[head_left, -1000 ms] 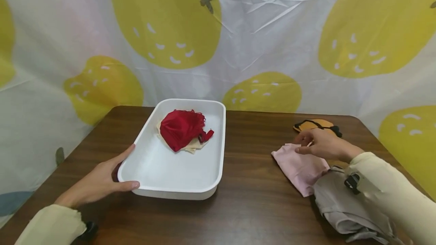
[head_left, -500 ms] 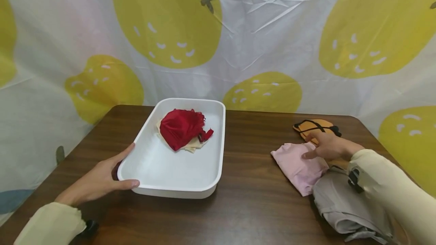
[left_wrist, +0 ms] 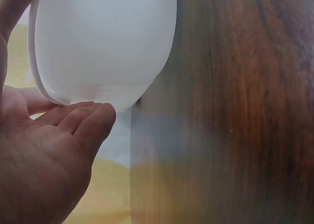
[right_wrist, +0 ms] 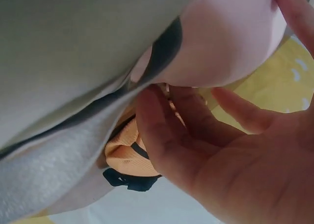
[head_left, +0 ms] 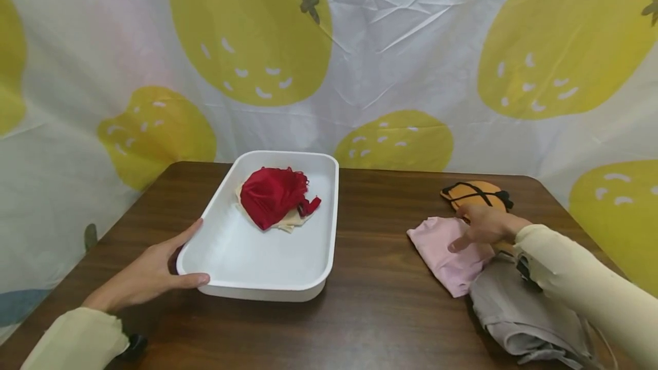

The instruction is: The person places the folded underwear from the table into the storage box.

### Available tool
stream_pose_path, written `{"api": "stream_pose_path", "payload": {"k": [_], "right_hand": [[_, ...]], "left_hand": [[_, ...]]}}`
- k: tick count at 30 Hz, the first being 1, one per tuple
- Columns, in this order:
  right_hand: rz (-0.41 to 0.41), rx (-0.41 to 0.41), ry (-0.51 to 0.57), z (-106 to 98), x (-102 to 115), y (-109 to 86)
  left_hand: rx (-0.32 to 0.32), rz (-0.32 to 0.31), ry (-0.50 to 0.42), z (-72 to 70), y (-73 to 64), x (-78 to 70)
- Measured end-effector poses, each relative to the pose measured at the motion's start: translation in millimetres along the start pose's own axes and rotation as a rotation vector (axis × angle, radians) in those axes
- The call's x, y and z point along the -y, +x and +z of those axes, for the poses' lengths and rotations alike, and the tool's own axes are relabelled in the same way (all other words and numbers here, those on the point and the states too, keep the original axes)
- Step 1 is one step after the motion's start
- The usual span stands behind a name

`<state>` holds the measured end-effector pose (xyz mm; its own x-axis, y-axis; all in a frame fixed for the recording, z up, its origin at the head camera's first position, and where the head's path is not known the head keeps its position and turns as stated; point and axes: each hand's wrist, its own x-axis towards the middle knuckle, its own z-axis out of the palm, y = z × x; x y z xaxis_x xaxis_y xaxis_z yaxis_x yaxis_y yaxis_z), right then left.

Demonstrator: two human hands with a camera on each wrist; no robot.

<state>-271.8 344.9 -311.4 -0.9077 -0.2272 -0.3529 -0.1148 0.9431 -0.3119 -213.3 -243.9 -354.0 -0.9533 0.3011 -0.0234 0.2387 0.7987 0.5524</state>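
My left hand [head_left: 149, 273] holds the near left corner of a white plastic tray [head_left: 257, 261]. Its thumb lies over the rim, and the left wrist view has its fingers against the outer wall. Inside the tray, a red satin pouch [head_left: 272, 196] rests on a beige cloth [head_left: 289, 225]. On the right, my right hand [head_left: 485, 226] is over a folded pink cloth [head_left: 437, 253], with thumb and fingers spread around its edges. The right wrist view shows the fingertips at the pink cloth [right_wrist: 235, 33]; whether they grip it is unclear.
Behind the right hand lies an orange pouch [head_left: 490, 188] with black cords. A crumpled grey cloth item [head_left: 524, 307] sits beneath the right forearm, beside the pink cloth. The brown wooden table [head_left: 375, 301] meets a lemon-patterned curtain [head_left: 401, 61] at the back.
My right hand has dipped lower over the pink cloth, its thumb and fingers now wider apart than a second ago. The left hand and tray keep their place.
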Motion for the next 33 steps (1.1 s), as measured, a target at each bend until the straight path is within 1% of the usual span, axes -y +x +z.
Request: {"api": "stream_pose_path", "payload": {"k": [2,6,11,13,15,18,22,26,29,33], "right_hand": [[0.011,0.004,0.036,0.9,-0.6,1.4],[0.000,0.008,0.122,0.1,-1.6,3.5],[-0.020,-0.025,0.206,-4.5,-0.4,5.4],[-0.020,-0.051,0.210,-6.4,0.3,5.6],[-0.032,-0.073,0.186,-8.4,0.6,5.3],[-0.090,-0.115,0.148,-10.9,1.1,4.4],[-0.179,-0.159,0.173,-13.8,1.5,4.0],[-0.234,-0.206,0.217,-16.6,2.0,2.4],[-0.233,-0.232,0.244,-18.6,3.2,-1.6],[-0.187,-0.237,0.264,-20.3,7.8,-7.0]], "left_hand": [[-0.001,-0.002,0.000,0.7,-0.7,1.0],[-0.005,-0.003,-0.004,1.1,-1.9,2.5],[-0.016,0.010,-0.002,0.2,-2.5,3.4],[-0.026,0.024,-0.006,-0.5,-2.9,3.7],[-0.034,0.034,-0.014,-1.2,-3.5,3.9],[-0.044,0.048,-0.018,-2.1,-4.5,4.2],[-0.045,0.044,-0.024,-2.9,-4.3,3.7],[-0.044,0.041,-0.033,-3.0,-4.3,3.2],[-0.031,0.030,-0.028,-2.3,-3.5,2.5],[-0.024,0.028,-0.023,-1.7,-2.7,2.5]]}}
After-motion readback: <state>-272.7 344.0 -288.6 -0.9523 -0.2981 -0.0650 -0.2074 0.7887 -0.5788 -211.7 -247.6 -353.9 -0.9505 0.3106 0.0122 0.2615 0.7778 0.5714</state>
